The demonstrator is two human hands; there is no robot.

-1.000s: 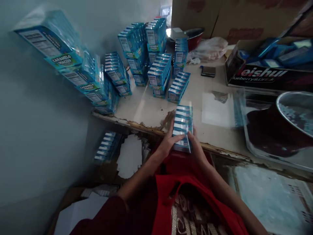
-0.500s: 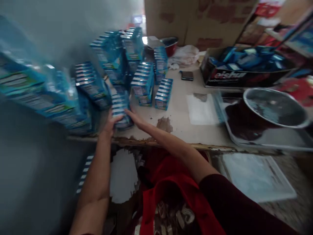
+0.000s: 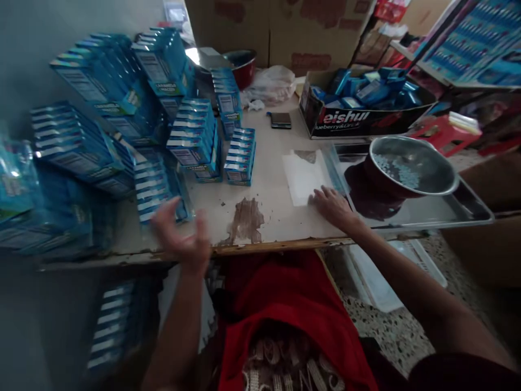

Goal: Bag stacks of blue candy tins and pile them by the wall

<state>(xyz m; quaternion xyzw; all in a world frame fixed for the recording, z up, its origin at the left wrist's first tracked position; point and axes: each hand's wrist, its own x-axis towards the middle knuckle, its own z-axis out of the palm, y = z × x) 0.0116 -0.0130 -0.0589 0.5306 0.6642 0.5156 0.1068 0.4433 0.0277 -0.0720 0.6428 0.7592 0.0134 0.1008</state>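
Note:
My left hand (image 3: 183, 233), smeared by motion, hangs with thumb and fingers apart just in front of a row of small blue boxes (image 3: 152, 182). It holds nothing that I can see. Further right, my right hand (image 3: 334, 207) lies with its fingers stretched out on the near right corner of a flat white sheet (image 3: 303, 176). Clear plastic (image 3: 340, 171) runs along the sheet's right side, beside that hand. Between the hands, a short row of blue boxes (image 3: 240, 156) and a taller stack of blue boxes (image 3: 191, 136) stand on the table.
More blue boxes (image 3: 77, 141) crowd the table's left. A metal bowl (image 3: 411, 163) with small pale-blue pieces sits on a metal tray (image 3: 468, 209) at right. Behind are a carton (image 3: 345, 122) of blue packets, a dark flat object (image 3: 280, 120) and a plastic bag (image 3: 277, 84).
Both hands have left the row of blue boxes at the left. My right hand has moved right to the white sheet; my left has drawn back slightly. The view has turned right.

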